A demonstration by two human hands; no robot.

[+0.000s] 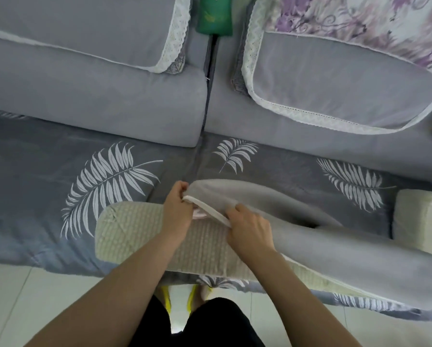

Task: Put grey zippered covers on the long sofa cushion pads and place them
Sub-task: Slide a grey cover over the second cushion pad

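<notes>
A grey sheet (34, 176) with white leaves lies before me. A green bag (213, 16) sits between two back cushions (89, 91). My yellow slippers (166, 298) are on the white floor (17, 304).

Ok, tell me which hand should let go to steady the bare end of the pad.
Left, probably. The left hand grips the grey cover at its rim, beside the bare part of the pad, which lies to its left; the right hand would have to cross over.
</notes>
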